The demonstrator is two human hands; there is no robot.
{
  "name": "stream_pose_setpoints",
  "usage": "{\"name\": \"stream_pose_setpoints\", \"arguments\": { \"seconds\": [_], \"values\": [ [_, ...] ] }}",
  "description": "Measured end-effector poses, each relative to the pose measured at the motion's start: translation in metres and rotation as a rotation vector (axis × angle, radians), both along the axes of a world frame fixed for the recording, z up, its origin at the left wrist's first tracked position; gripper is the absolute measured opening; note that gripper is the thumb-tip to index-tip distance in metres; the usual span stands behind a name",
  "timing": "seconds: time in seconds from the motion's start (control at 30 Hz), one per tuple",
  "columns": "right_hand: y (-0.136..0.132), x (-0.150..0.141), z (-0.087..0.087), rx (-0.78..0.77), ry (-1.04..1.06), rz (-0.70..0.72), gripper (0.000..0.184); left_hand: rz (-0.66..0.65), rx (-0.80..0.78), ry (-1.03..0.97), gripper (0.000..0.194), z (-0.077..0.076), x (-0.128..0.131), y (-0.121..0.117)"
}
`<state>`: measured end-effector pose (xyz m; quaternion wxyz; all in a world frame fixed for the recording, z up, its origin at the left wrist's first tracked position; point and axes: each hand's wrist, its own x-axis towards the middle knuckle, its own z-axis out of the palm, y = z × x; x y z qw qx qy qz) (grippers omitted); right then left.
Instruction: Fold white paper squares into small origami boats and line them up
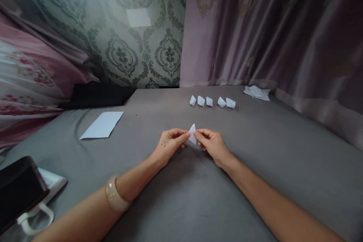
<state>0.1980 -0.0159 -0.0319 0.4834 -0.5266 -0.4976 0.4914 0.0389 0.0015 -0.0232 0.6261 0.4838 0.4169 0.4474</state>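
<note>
The fingers of the left hand [170,145] and right hand [212,145] pinch a small folded white paper [192,134] at centre, seemingly keeping its folds pressed, above the grey bedsheet [249,181]; five similar folded pieces [209,101] sit lined up, upper centre.

left hand [169,145]: fingers [181,133] pinched inward | right hand [213,145]: fingers pinched inward | forearms [269,201]: converging forward

We face green damask wallpaper [136,53] with a white paper rectangle [138,17] on it. To the wallpaper's right hangs a mauve satin curtain [255,26], to its left bunches a pink floral blanket [25,79], and below it spreads a grey bedsheet [283,166].
</note>
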Motion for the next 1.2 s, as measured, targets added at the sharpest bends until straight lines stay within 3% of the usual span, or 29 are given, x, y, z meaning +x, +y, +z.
{"name": "stream_pose_setpoints", "arguments": {
  "seconds": [0.17,0.47,0.73,0.97,1.1,1.2],
  "values": [
    [0.004,0.01,0.006,-0.076,0.212,0.237,0.036,-0.256,-0.241,-0.291,0.037,-0.001,-0.002,0.002],
    [0.006,0.014,0.007,-0.097,0.246,0.334,0.032,-0.367,-0.298,-0.227,0.024,-0.001,-0.008,0.005],
    [0.002,0.02,0.007,-0.131,0.303,0.523,0.032,-0.656,-0.34,-0.26,0.023,0.008,-0.017,0.003],
    [0.002,0.018,0.011,-0.129,0.325,0.523,0.033,-0.639,-0.278,-0.216,0.024,0.007,-0.016,0.002],
    [0.0,0.02,0.015,-0.198,0.382,0.517,0.032,-0.608,-0.244,-0.259,0.021,0.005,-0.018,0.007],
    [-0.001,0.023,0.016,-0.285,0.402,0.593,0.03,-0.614,-0.24,-0.259,0.02,0.004,-0.021,0.009]
  ]
}}
